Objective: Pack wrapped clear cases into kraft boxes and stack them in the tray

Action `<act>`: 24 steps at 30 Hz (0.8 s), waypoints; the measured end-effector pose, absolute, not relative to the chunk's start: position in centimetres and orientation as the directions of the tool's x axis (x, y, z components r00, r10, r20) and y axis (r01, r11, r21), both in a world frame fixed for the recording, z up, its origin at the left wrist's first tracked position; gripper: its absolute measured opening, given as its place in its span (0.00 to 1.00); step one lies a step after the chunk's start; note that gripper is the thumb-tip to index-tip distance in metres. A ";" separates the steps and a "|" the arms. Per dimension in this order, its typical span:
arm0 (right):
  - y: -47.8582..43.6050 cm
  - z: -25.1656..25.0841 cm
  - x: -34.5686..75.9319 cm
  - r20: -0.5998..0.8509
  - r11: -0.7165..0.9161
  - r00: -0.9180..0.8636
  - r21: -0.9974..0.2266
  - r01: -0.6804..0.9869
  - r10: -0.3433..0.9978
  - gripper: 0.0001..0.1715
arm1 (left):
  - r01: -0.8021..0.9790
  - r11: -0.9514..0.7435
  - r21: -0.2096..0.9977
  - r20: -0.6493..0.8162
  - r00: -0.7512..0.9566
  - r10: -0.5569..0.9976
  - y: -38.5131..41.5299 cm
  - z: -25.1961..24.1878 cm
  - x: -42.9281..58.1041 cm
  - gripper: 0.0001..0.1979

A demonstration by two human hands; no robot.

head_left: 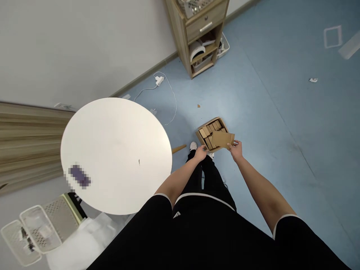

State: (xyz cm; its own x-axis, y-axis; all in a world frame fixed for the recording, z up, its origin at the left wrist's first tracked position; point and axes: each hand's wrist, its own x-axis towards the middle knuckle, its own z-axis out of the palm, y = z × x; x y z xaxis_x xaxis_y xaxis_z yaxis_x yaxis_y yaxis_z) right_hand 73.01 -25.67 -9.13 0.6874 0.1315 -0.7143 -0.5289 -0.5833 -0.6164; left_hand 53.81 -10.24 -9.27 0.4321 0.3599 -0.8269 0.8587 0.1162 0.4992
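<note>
An open cardboard box (200, 137) rests on the blue floor by the feet, with several small brown boxes (204, 131) packed inside. My right hand (235, 149) grips a flat brown cardboard piece (222, 139) by its right end, and the piece lies over part of the box's contents. At the box's near left corner is my left hand (200, 153), its fingers closed near the rim; what they hold, if anything, is too small to make out.
A round white table (118, 150) stands to the left. A wooden cabinet (182, 41) is against the wall, with a white cable (174, 93) on the floor near it. Baskets (41, 228) sit at lower left.
</note>
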 end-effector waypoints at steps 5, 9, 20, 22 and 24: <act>-21.7 -20.0 76.4 -0.607 -0.849 0.763 -0.505 -0.157 0.220 0.42 | 0.913 0.010 0.408 -0.865 0.383 0.324 -8.2 -19.3 56.6 0.28; -18.2 -29.2 76.7 -0.615 -0.923 0.747 -0.386 -0.007 0.251 0.39 | 0.918 -0.126 0.375 -0.886 0.396 0.242 -7.0 -27.1 58.8 0.35; -14.6 -41.5 73.9 -0.762 -0.932 0.543 -0.336 0.133 0.352 0.39 | 0.824 -0.218 0.523 -0.810 0.560 0.175 -7.9 -36.8 62.2 0.41; -14.5 -41.8 73.9 -0.792 -0.932 0.494 -0.333 0.142 0.358 0.40 | 0.835 -0.204 0.511 -0.816 0.546 0.190 -8.2 -36.5 61.9 0.41; -14.3 -41.8 74.0 -0.810 -0.932 0.462 -0.331 0.149 0.361 0.40 | 0.844 -0.201 0.497 -0.825 0.531 0.191 -8.1 -35.8 61.7 0.39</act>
